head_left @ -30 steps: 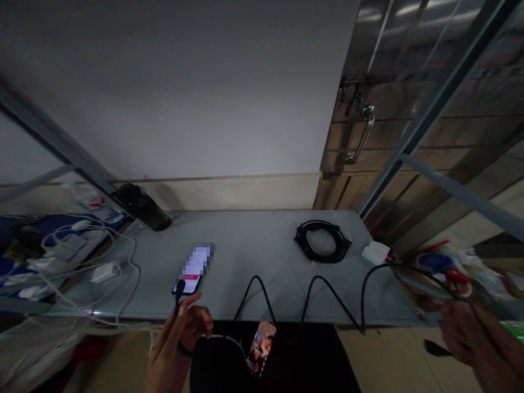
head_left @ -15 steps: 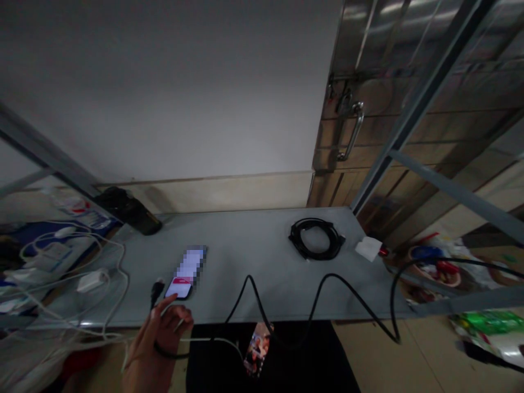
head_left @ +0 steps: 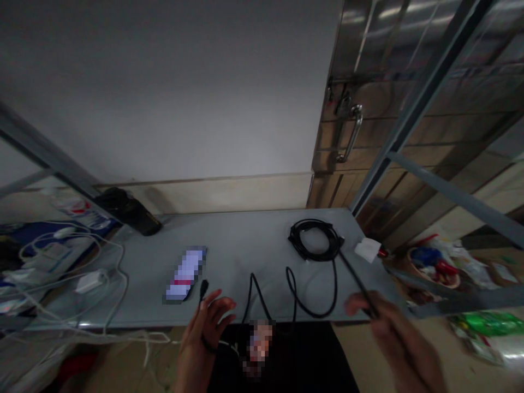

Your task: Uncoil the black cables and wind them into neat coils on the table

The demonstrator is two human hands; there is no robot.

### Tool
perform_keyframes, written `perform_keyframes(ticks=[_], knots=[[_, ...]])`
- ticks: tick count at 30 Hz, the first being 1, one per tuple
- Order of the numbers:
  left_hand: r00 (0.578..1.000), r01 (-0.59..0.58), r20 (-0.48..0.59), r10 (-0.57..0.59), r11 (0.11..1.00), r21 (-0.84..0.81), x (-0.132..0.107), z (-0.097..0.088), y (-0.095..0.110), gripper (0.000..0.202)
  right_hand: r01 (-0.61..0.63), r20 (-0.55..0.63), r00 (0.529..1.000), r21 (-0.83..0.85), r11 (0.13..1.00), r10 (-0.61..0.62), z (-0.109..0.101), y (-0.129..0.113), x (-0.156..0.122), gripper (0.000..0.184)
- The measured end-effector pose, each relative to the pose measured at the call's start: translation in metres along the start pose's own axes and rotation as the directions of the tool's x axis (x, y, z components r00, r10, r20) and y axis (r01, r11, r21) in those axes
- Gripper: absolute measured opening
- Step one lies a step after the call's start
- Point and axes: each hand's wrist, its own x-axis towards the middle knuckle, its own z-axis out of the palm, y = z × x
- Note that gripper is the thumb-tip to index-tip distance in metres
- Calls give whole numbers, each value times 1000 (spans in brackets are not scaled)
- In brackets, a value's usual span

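My left hand (head_left: 208, 322) is at the table's front edge, fingers curled round the plug end of a black cable (head_left: 311, 305), whose connector sticks up just right of a lit phone (head_left: 185, 274) lying on the grey table (head_left: 245, 245). My right hand (head_left: 380, 322), blurred by motion, pinches the same cable farther along, near the front right of the table. The cable loops across the table between my hands.
A coiled black cable (head_left: 315, 240) and a white charger block (head_left: 367, 249) lie at the back right. White cables and adapters (head_left: 77, 267) crowd the left side. A black device (head_left: 129, 210) stands at the back left. Metal frame bars and a steel door (head_left: 393, 109) rise on the right.
My left hand moved right, carrying the plug from the phone's left side to its right. My right hand came back into view, gripping the cable and drawing its loops in over the table.
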Motion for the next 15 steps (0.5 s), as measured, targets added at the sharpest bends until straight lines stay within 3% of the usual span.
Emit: perform_keyframes(ticks=[2, 4, 8, 11, 15], knots=[[997, 64, 33, -64, 998, -19, -4, 13, -6, 68, 126, 139, 981, 73, 989, -135, 46, -26, 10, 31], [990, 128, 64, -125, 991, -30, -7, 25, -9, 69, 182, 294, 936, 76, 980, -196, 91, -41, 17, 31], [984, 174, 40, -172, 982, -72, -7, 39, -12, 65, 307, 422, 866, -24, 951, -269, 162, -37, 16, 35], [990, 142, -3, -143, 986, -90, -2, 40, -15, 65, 380, 470, 825, -52, 924, -313, 196, -24, 13, 35], [988, 136, -62, -140, 988, -73, 7, 38, -16, 63, 439, 485, 797, -57, 897, -359, 213, -17, 15, 39]])
